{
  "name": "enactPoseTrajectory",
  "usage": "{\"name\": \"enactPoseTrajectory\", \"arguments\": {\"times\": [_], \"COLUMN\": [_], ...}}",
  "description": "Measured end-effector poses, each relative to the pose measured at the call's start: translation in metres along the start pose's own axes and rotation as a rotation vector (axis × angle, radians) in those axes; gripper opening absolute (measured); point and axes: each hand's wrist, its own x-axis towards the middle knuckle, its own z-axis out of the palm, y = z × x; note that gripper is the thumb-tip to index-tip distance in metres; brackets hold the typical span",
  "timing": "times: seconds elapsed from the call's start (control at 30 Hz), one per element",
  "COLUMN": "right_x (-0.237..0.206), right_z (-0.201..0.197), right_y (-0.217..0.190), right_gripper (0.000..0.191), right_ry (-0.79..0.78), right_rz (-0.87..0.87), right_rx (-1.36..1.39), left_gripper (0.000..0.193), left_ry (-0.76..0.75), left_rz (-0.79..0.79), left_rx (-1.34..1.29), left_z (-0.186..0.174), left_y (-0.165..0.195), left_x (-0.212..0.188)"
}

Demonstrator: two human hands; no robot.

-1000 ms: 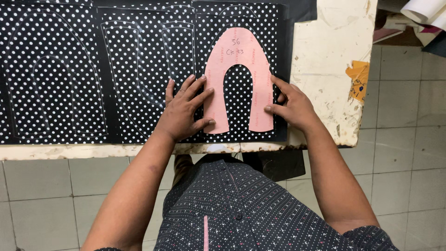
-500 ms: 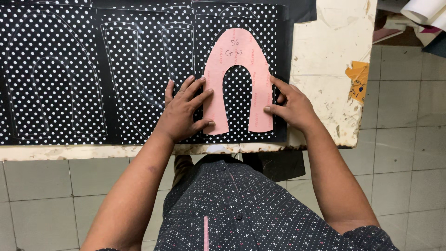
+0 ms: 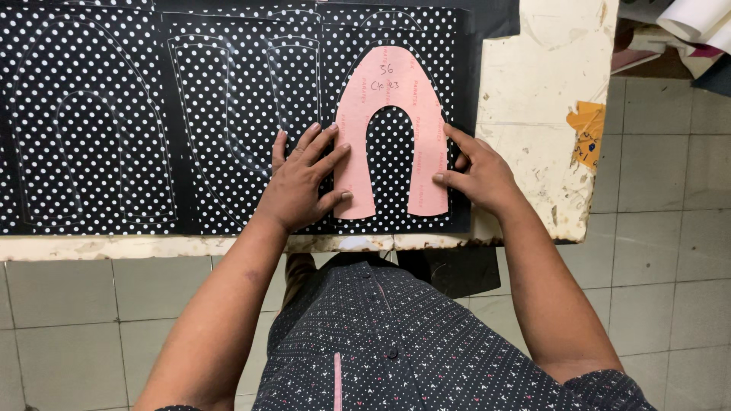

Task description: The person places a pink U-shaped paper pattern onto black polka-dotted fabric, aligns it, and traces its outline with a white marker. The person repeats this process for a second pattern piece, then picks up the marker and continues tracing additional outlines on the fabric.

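Observation:
A pink horseshoe-shaped paper pattern (image 3: 392, 84) lies flat on black fabric with white polka dots (image 3: 114, 114). My left hand (image 3: 301, 179) rests spread on the fabric, its fingertips pressing the pattern's left leg. My right hand (image 3: 476, 171) lies flat at the pattern's right leg, fingertips touching its outer edge. Neither hand grips anything. Faint traced outlines of the same shape show on the fabric to the left.
The fabric lies on a worn white table (image 3: 544, 76), whose front edge runs just below my hands. An orange paper scrap (image 3: 586, 133) sticks to the table's right edge. Rolled material (image 3: 689, 19) lies at top right. Grey tiled floor (image 3: 670, 228) surrounds the table.

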Motion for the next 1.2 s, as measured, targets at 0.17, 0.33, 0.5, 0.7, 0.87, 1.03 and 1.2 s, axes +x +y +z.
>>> {"name": "enactPoseTrajectory", "arguments": {"times": [0.17, 0.33, 0.5, 0.7, 0.87, 1.03, 1.2], "right_x": [0.0019, 0.0043, 0.0045, 0.0017, 0.0002, -0.0009, -0.002], "right_z": [0.0011, 0.0017, 0.0011, 0.0015, 0.0027, 0.0038, 0.0044], "right_y": [0.002, 0.0007, -0.0034, -0.0041, 0.0, 0.0024, 0.0033], "right_gripper": [0.091, 0.089, 0.088, 0.088, 0.088, 0.087, 0.087], "right_ry": [0.021, 0.032, 0.027, 0.031, 0.026, 0.036, 0.039], "right_rz": [-0.031, -0.036, 0.023, 0.027, 0.009, -0.021, -0.021], "right_rx": [-0.01, -0.056, -0.053, -0.029, 0.01, 0.002, 0.01], "left_gripper": [0.075, 0.073, 0.072, 0.074, 0.075, 0.075, 0.075], "left_ry": [0.009, 0.008, 0.019, 0.012, 0.018, 0.019, 0.023], "left_rz": [-0.002, -0.009, -0.009, -0.006, 0.014, 0.01, 0.009], "left_rx": [0.012, 0.023, 0.032, 0.016, 0.003, -0.018, -0.024], "left_z": [0.0027, 0.0047, 0.0074, 0.005, 0.0012, 0.0007, 0.0011], "left_y": [-0.0016, -0.0025, -0.0028, -0.0026, -0.002, -0.0011, -0.0006], "left_x": [0.001, 0.0006, 0.0016, -0.0003, -0.0017, -0.0028, -0.0035]}}
